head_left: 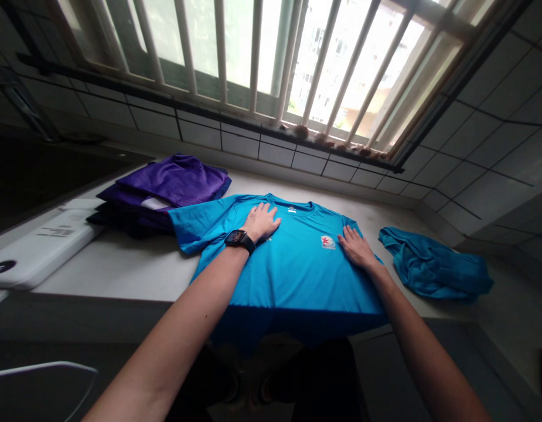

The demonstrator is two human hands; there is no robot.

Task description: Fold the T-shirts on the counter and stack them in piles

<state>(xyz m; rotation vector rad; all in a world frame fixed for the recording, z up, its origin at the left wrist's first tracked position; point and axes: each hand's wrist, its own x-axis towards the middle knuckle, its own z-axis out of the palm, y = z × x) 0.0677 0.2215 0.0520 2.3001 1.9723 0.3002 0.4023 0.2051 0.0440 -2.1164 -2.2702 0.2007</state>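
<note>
Bright blue fabric covers the middle of the bench: a short-sleeved shirt lies spread front side up, its neckline toward the wall and its lower part hanging over the front edge. One sleeve reaches out to the left, its cuff at the purple pile; the other is partly hidden by the right hand. A white label shows inside the collar, and a round badge with a red figure sits on the chest, just beside the right hand.

Both hands are open and grip nothing. The left hand rests palm down on the chest below the collar, fingers extended; a black watch circles that wrist. The right hand lies flat near the shirt's right side.

Left of the shirt is a pile of purple clothes, with darker cloth beneath. Nearer the front, a long white case lies beside the pile. Right of the shirt, apart from it, sits a rumpled teal bundle.

Behind the bench, white tiles run below a barred window, with small brown lumps along its sill. Low at left, a white cable curves into view.
</note>
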